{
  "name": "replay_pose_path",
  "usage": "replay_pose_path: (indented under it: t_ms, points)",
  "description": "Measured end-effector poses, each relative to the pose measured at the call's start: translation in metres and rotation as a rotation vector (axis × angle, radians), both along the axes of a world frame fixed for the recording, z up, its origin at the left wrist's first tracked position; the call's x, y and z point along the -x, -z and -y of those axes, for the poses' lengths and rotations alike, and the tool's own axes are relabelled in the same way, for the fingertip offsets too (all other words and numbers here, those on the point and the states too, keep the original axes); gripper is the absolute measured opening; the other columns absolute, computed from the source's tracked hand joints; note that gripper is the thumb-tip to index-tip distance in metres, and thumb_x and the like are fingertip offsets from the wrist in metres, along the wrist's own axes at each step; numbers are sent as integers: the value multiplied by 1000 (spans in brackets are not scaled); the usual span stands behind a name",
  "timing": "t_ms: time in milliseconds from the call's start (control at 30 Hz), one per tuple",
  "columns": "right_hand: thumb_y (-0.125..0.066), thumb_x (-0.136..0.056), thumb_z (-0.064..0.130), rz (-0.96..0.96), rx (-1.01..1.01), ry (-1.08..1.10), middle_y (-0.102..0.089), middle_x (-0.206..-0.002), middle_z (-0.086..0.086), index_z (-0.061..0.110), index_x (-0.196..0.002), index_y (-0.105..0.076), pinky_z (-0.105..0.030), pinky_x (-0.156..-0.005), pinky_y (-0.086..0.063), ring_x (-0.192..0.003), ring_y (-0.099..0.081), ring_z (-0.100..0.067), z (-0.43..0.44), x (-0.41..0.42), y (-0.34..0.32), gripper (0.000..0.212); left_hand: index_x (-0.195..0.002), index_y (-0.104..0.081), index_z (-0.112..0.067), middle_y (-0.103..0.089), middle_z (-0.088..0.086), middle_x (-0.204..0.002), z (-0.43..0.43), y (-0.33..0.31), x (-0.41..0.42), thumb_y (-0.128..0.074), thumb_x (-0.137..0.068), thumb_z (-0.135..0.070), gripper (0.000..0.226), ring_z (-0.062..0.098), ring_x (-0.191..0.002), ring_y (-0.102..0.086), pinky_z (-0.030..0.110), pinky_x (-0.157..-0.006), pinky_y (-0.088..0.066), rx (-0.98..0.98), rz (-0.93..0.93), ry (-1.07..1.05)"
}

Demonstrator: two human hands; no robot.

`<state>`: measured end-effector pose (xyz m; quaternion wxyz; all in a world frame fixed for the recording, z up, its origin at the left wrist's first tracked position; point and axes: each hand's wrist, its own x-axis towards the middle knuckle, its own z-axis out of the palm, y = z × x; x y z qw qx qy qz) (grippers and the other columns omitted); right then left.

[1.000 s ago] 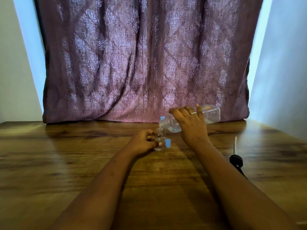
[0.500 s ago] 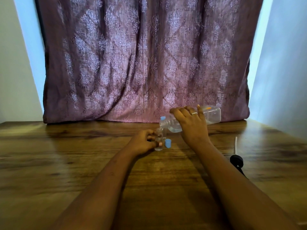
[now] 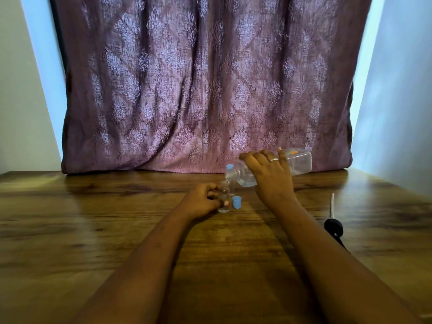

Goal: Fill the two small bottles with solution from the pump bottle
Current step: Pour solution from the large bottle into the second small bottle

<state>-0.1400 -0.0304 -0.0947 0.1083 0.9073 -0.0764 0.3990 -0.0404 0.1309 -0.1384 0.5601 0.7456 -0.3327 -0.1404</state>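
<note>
Your right hand [image 3: 272,177] has its grip wrapped over the clear pump bottle [image 3: 297,163], which lies tipped nearly flat above the bench [image 3: 93,230], its open neck lower than its base and pointing toward your left. The neck hangs just over the mouth of a small clear bottle [image 3: 224,195] that stands upright on the bench, toward the far edge and a little right of centre. A pool of clear solution sits in the low side of the pump bottle, near its shoulder. A ring [image 3: 273,159] shows on one finger of that hand, and an orange patch marks the bottle's upper side near its base.

Your left hand [image 3: 202,201] steadies the small bottle, its grip closed narrowly around the body with fingertips [image 3: 225,203] pressed at the lower part. A little liquid seems to lie in the bottom of it, though the glassy blur makes this hard to judge. A second small bottle [image 3: 232,187] stands just behind it, partly hidden. A blue cap [image 3: 236,202] rests on the bench just to the right of the held bottle.

Nearer the right edge of the bench lies the black pump head [image 3: 333,226] with its white dip tube [image 3: 331,204] pointing away toward the far edge. A purple patterned curtain [image 3: 205,85] hangs behind the far edge.
</note>
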Motion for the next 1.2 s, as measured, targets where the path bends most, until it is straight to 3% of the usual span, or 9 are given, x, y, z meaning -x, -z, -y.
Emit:
replay_pose_path:
  t_ms: [300, 500, 833, 967, 1200]
  points:
    - [-53, -76, -3, -8, 3, 0, -53, -131, 1, 27, -129, -42, -53, -114, -13, -127, -42, -26, 1, 0, 0, 62, -105, -66, -22, -75, 5, -103, -1, 0, 3, -75, -79, -2, 34, 24, -97, -72, 47, -89, -55, 18, -16, 10]
    - [-53, -77, -1, -11, 6, 3, -53, -131, 1, 27, -129, -42, -52, -114, -12, -127, -42, -26, 1, 0, 0, 61, -97, -64, -29, -75, 2, -101, -1, -1, 3, -74, -79, -2, 34, 23, -96, -72, 45, -87, -55, 24, -13, 7]
    - [-56, -74, -5, -6, 16, 10, -53, -130, 0, 27, -129, -42, -52, -112, -14, -126, -43, -27, -1, 1, 0, 65, -95, -65, -26, -75, 3, -101, 0, -1, 2, -72, -80, 1, 33, 19, -95, -72, 32, -79, -57, 52, -36, 28]
    - [-56, -75, -4, 5, 7, 1, -55, -129, -1, 26, -128, -45, -52, -112, -15, -125, -45, -28, -1, 1, -1, 61, -101, -64, -23, -74, 5, -104, 1, 2, -1, -73, -79, 0, 33, 21, -97, -71, 36, -83, -56, 56, -43, 24]
    - [-56, -74, -5, 0, 2, 2, -54, -129, 0, 26, -129, -44, -52, -113, -13, -125, -44, -29, -1, 0, 0, 64, -101, -65, -26, -76, 0, -98, 3, 6, -9, -74, -78, -1, 36, 17, -93, -73, 33, -76, -56, 54, -56, 29]
